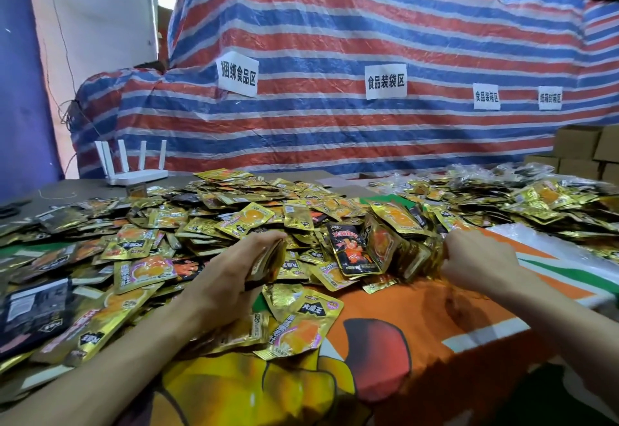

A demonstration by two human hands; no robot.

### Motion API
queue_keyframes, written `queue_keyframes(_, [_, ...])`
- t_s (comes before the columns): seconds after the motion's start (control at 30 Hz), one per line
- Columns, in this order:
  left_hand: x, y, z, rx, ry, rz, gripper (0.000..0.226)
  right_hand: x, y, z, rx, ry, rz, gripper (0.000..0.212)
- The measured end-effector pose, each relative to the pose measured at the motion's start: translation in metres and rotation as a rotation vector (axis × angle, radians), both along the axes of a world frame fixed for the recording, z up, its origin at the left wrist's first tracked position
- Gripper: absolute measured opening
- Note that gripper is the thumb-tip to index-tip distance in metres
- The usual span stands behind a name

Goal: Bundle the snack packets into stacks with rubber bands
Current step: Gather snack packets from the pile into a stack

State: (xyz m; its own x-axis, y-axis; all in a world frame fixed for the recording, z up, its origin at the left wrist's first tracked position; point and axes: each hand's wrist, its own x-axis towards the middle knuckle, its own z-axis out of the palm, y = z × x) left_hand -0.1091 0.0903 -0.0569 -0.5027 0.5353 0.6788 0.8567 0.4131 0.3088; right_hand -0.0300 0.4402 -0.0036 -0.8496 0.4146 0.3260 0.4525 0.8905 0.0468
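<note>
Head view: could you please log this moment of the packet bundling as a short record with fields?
Left hand: holds a stack of gold packets on edge
Right hand: curled at the pile's near edge; what it holds is hidden
Loose packets: heaped across the table, mostly gold, a black packet between the hands
Rubber bands: none visible
Surface: orange printed cloth
Background: striped tarp with paper signs, white router, cardboard boxes
</note>
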Motion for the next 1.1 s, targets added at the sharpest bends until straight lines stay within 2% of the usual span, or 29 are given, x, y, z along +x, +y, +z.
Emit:
queue_keyframes(0.07, [-0.002,-0.003,0.001,0.015,-0.02,0.006,0.082,0.003,-0.003,0.007,0.039,0.049,-0.004,0.019])
queue_keyframes(0.17, [-0.009,-0.003,0.002,0.096,-0.03,-0.015,0.078,0.005,-0.02,0.018,0.053,0.115,-0.003,0.022])
queue_keyframes(0.23, [-0.01,-0.003,0.003,0.188,-0.04,-0.028,0.074,0.002,-0.041,0.022,0.05,0.165,0.05,0.016])
queue_keyframes(0.3, [-0.01,-0.005,0.007,0.316,-0.134,-0.043,0.07,-0.004,-0.068,0.02,0.014,0.221,0.178,0.008])
queue_keyframes(0.37, [-0.009,-0.007,0.012,0.457,-0.255,-0.086,0.064,-0.015,-0.097,0.018,-0.083,0.244,0.316,0.003])
queue_keyframes(0.47, [-0.007,-0.012,0.019,0.609,-0.476,-0.107,0.044,-0.042,-0.138,0.009,-0.357,0.22,0.552,0.011])
queue_keyframes(0.57, [-0.006,-0.02,0.022,0.676,-0.686,-0.056,0.047,-0.073,-0.178,0.004,-0.59,0.231,0.771,0.015])
queue_keyframes(0.67, [-0.008,-0.025,0.025,0.78,-0.837,-0.055,0.033,-0.097,-0.21,0.0,-0.896,0.307,0.915,0.021])
queue_keyframes(0.73, [-0.01,-0.028,0.025,0.809,-0.888,-0.011,0.026,-0.107,-0.223,-0.008,-1.084,0.354,0.938,0.018])
queue_keyframes(0.8, [-0.012,-0.031,0.026,0.827,-0.931,0.015,0.026,-0.116,-0.226,-0.019,-1.133,0.377,0.923,0.019])
queue_keyframes(0.87, [-0.014,-0.033,0.026,0.845,-1.007,0.015,0.035,-0.119,-0.221,-0.026,-1.13,0.292,0.906,0.02])
queue_keyframes(0.97, [-0.015,-0.035,0.028,0.858,-1.149,-0.034,0.034,-0.117,-0.21,-0.031,-1.284,0.162,0.974,0.019])
queue_keyframes(1.1, [-0.014,-0.033,0.025,0.843,-1.097,0.007,0.018,-0.11,-0.207,-0.031,-1.262,0.168,1.03,0.017])
